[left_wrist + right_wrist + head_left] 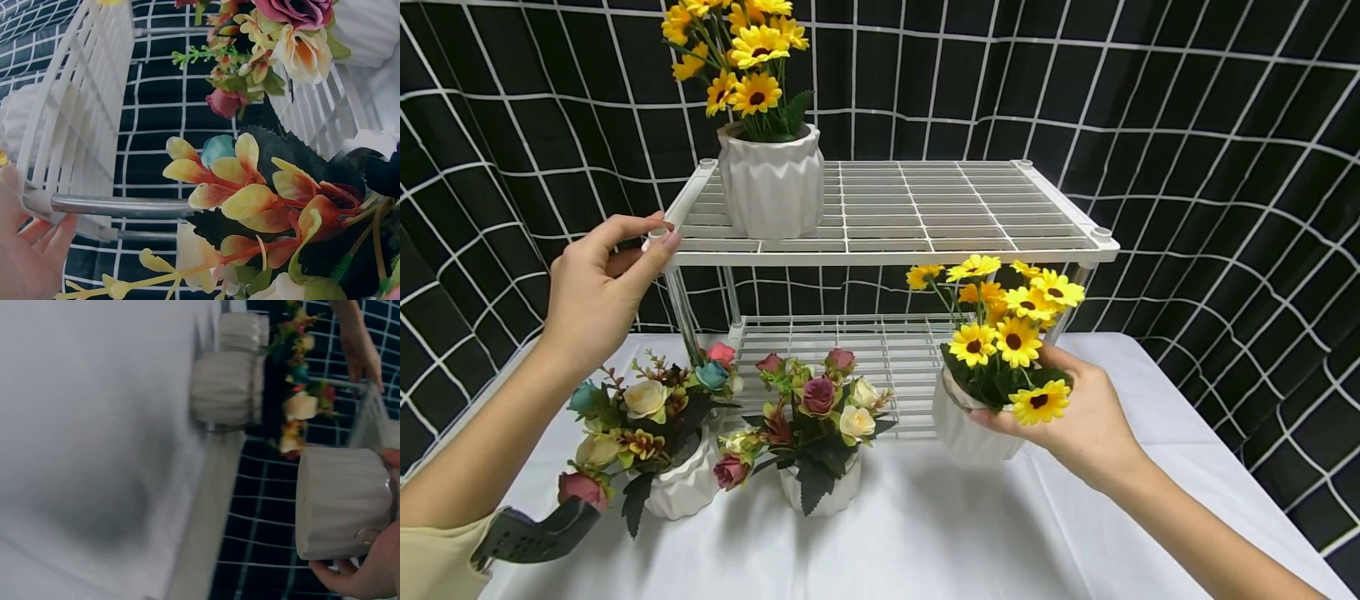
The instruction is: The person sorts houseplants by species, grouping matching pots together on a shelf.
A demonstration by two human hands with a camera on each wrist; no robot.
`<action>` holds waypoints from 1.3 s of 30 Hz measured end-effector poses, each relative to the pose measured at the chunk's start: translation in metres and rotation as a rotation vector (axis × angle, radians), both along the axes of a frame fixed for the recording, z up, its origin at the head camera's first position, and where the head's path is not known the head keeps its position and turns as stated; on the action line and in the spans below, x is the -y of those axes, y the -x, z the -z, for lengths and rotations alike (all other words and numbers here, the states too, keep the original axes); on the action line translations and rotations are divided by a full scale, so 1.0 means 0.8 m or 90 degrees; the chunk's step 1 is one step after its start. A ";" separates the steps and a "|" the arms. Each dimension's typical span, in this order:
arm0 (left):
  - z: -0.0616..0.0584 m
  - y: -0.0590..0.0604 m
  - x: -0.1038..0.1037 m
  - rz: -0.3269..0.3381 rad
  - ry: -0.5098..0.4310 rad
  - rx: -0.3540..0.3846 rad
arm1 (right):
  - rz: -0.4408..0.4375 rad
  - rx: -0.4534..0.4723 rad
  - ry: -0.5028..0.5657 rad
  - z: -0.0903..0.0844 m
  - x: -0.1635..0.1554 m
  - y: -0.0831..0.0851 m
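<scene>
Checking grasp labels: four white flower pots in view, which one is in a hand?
The sunflower pot at the lower right, gripped by the right hand. The other sunflower pot stands on the rack's top shelf; the two rose pots sit untouched on the table.

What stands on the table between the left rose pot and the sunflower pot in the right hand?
In the head view, another rose pot stands between the left rose pot and the held sunflower pot.
</scene>
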State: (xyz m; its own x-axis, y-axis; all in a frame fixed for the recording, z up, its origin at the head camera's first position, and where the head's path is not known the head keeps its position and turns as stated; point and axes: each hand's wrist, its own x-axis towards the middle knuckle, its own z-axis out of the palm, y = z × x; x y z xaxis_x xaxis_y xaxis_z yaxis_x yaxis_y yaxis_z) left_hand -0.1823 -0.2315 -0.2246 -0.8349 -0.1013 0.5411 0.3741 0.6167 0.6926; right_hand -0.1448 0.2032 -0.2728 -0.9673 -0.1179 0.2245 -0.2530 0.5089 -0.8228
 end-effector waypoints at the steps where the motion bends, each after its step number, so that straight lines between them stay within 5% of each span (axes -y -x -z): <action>1: 0.000 0.000 0.000 -0.001 0.001 0.000 | -0.001 0.001 -0.004 -0.007 -0.001 -0.001; 11: -0.003 0.000 -0.001 -0.004 -0.002 -0.002 | 0.027 -0.029 -0.081 -0.079 -0.005 -0.009; 23: -0.001 -0.001 -0.002 0.008 -0.012 -0.012 | 0.023 -0.076 0.015 -0.163 0.007 0.017; 26: -0.001 -0.001 -0.001 0.007 -0.011 -0.013 | 0.049 -0.068 -0.005 -0.182 0.015 0.028; 32: -0.001 -0.002 0.001 0.004 -0.008 -0.011 | 0.098 -0.048 -0.043 -0.207 0.037 0.049; 39: -0.002 -0.002 -0.001 0.007 -0.006 -0.004 | 0.096 -0.036 0.008 -0.220 0.058 0.079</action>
State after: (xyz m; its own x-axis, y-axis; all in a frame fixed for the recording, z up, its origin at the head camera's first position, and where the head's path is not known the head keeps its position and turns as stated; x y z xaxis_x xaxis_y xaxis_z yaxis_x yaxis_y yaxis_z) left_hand -0.1807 -0.2305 -0.2232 -0.8328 -0.0971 0.5450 0.3851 0.6056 0.6964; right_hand -0.2078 0.1565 -0.0966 -0.9597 0.0305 0.2793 -0.2205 0.5345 -0.8159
